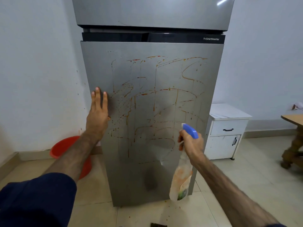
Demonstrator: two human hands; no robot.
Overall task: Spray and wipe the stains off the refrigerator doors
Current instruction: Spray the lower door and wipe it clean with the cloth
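Right hand [191, 143]: fingers curled round the neck of a spray bottle [182, 174], forefinger area near the trigger, though motion blur hides whether it is pressed. Left hand [98, 113]: fingers straight and spread, palm flat against the left edge of the lower door, holding nothing.

Items, largest first:

1. Refrigerator [150, 13]: grey, two doors, upright against a pale wall. Upper door shows no obvious marks in view.
2. Lower door [147, 177]: directly ahead of both hands, long axis vertical. Stains [154, 99]: orange-red streaks and drips across its upper and middle area, thinning toward the bottom.
3. White cabinet [227, 131]: just right of the refrigerator, one drawer, one door.
4. Red tub [65, 146]: on the floor at the left, partly behind the left forearm.
5. Wooden table [293, 120]: far right, only an edge and a leg visible.
6. Spray bottle: clear body hanging below the fist, blue nozzle [190, 130] on top, aimed up and left toward the stained area.
7. Dark object [158, 224]: on the floor at the bottom edge, possibly a sponge or cloth; too cropped to tell.

Key relation: stains lie above and left of the nozzle, between the two hands; the right hand is the one placed to spray. Judged stage: spraying, wiping not yet begun.
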